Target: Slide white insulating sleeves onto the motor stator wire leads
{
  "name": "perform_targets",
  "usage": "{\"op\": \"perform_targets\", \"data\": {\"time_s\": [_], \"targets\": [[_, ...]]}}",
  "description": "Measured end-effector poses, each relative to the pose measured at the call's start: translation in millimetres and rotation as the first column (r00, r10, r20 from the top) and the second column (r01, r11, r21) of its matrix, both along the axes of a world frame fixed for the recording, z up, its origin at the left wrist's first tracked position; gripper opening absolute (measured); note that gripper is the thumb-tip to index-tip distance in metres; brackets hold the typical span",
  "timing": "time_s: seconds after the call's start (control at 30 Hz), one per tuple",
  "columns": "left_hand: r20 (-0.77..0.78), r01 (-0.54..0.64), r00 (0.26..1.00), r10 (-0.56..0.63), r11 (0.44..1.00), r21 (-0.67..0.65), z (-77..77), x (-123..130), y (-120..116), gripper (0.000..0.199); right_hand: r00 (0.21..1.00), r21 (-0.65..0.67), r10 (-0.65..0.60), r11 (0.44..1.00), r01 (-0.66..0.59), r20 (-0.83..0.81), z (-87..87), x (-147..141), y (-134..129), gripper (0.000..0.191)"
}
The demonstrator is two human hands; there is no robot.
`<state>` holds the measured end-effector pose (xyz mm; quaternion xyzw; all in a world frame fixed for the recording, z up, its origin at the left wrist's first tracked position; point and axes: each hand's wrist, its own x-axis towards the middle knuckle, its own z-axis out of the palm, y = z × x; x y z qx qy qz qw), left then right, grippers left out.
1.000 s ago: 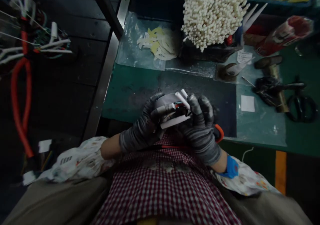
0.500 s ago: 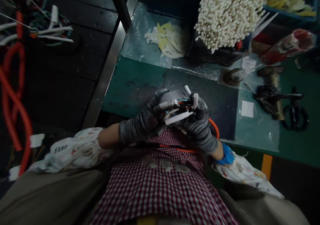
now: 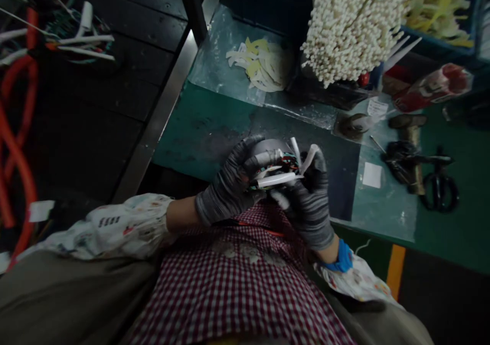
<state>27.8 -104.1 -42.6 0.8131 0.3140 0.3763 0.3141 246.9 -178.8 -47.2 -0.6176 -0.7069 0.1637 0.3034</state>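
Both my hands wear grey striped gloves and meet over the table's near edge, around a round dark motor stator [image 3: 270, 145] with thin coloured wires and white sleeves on its leads. My left hand [image 3: 229, 184] is closed around the stator's left side, one pale-wrapped finger lying across its top. A long white sleeve [image 3: 278, 180] crosses the near side of the stator. At the right side, my right hand [image 3: 312, 202] is closed, its fingers at a bent white piece [image 3: 311, 157] that looks like a sleeve. The fingertips are partly hidden and blurred.
A thick bundle of white sleeves [image 3: 356, 33] stands at the back of the green table [image 3: 179, 130]. Pale yellow strips [image 3: 268, 67] lie to its left. Farther right are a hammer [image 3: 411, 156], black scissors [image 3: 440, 187] and a red can [image 3: 434, 87]. Orange tubes [image 3: 19, 146] hang at the left.
My right fingers have shifted slightly rightward with the bent white piece, now spread farther from the stator. The left hand still holds the stator. The whole view has turned a little.
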Motion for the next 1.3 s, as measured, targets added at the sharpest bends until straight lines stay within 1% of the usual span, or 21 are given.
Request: {"op": "perform_targets", "data": {"time_s": [0.07, 0.13, 0.27, 0.4, 0.47, 0.57, 0.63, 0.7, 0.77, 0.83, 0.87, 0.9, 0.93, 0.97, 1.0, 1.03, 1.07, 1.13, 1.17, 1.23, 1.3], "targets": [[0.012, 0.007, 1.0, -0.007, 1.0, -0.017, 4.4, 4, 0, 0.059, 0.996, 0.007, -0.001, 1.0, 0.002, -0.085, 4.2, 8, 2, 0.095], [0.026, -0.003, 1.0, 0.004, 0.999, -0.04, 7.6, 8, 0, 0.061, 0.993, -0.007, 0.006, 1.0, -0.006, -0.116, 5.1, 12, 5, 0.093], [-0.007, 0.021, 1.0, -0.022, 0.998, -0.064, 14.0, 14, 3, 0.067, 0.996, -0.025, 0.086, 0.996, -0.087, -0.038, 2.2, 17, 13, 0.071], [-0.013, 0.066, 0.998, -0.067, 0.995, -0.078, 20.6, 13, 7, 0.068, 0.987, 0.027, 0.156, 0.987, -0.157, 0.046, 0.4, 25, 18, 0.058], [0.023, 0.078, 0.997, -0.077, 0.993, -0.084, 23.3, 12, 7, 0.066, 0.985, 0.042, 0.167, 0.985, -0.169, 0.039, -0.8, 26, 18, 0.057], [0.062, 0.09, 0.995, -0.083, 0.988, -0.123, 26.6, 13, 7, 0.063, 0.996, 0.018, 0.089, 0.996, -0.088, -0.026, -3.3, 21, 14, 0.069], [0.041, 0.094, 0.995, -0.088, 0.983, -0.158, 27.0, 14, 11, 0.063, 0.998, -0.009, 0.044, 0.999, -0.045, -0.053, -3.2, 17, 13, 0.073], [0.024, 0.107, 0.994, -0.104, 0.978, -0.179, 24.2, 12, 20, 0.066, 0.998, -0.035, 0.055, 0.998, -0.056, -0.041, 0.1, 15, 18, 0.066], [0.035, 0.144, 0.99, -0.14, 0.97, -0.197, 18.3, 6, 36, 0.074, 0.992, -0.043, 0.123, 0.991, -0.124, -0.025, 7.1, 16, 30, 0.049], [0.028, 0.2, 0.98, -0.199, 0.951, -0.234, 12.7, -2, 56, 0.086, 0.972, -0.044, 0.23, 0.972, -0.232, -0.036, 16.1, 18, 49, 0.028], [0.001, 0.22, 0.974, -0.228, 0.942, -0.254, 11.2, -6, 66, 0.092, 0.957, -0.048, 0.285, 0.957, -0.288, -0.049, 20.4, 20, 59, 0.022], [-0.052, 0.212, 0.971, -0.233, 0.942, -0.261, 11.3, -10, 74, 0.098, 0.94, -0.054, 0.334, 0.94, -0.338, -0.064, 23.9, 21, 69, 0.021], [-0.133, 0.165, 0.971, -0.201, 0.956, -0.243, 12.9, -13, 80, 0.103, 0.925, -0.066, 0.371, 0.924, -0.376, -0.079, 26.1, 23, 78, 0.021], [-0.225, 0.087, 0.966, -0.13, 0.978, -0.188, 15.9, -15, 83, 0.105, 0.915, -0.078, 0.392, 0.913, -0.4, -0.095, 26.8, 24, 86, 0.022], [-0.318, 0.015, 0.947, -0.045, 0.995, -0.098, 19.9, -17, 82, 0.103, 0.911, -0.084, 0.395, 0.91, -0.405, -0.115, 26.0, 24, 91, 0.024], [-0.4, -0.021, 0.916, 0.025, 1.0, 0.016, 24.4, -17, 79, 0.094, 0.911, -0.073, 0.387, 0.914, -0.399, -0.139, 23.8, 24, 95, 0.026], [-0.467, -0.003, 0.882, 0.066, 0.991, 0.135, 29.2, -16, 74, 0.079, 0.912, -0.048, 0.375, 0.921, -0.388, -0.169, 20.8, 24, 97, 0.028], [-0.587, 0.183, 0.809, 0.027, 0.938, 0.296, 39.1, -12, 64, 0.042, 0.905, 0.016, 0.362, 0.93, -0.368, -0.223, 15.4, 26, 98, 0.03], [-0.638, 0.283, 0.77, -0.009, 0.901, 0.329, 44.2, -9, 60, 0.031, 0.901, 0.047, 0.366, 0.93, -0.366, -0.232, 14.4, 29, 98, 0.03], [-0.707, 0.4, 0.705, -0.051, 0.852, 0.337, 53.9, -2, 55, 0.022, 0.923, 0.11, 0.334, 0.942, -0.318, -0.19, 17.9, 37, 101, 0.023], [-0.76, 0.444, 0.647, -0.063, 0.842, 0.308, 61.1, 4, 51, 0.022, 0.983, 0.227, 0.158, 0.965, -0.135, -0.088, 27.6, 46, 112, 0.015]]}}
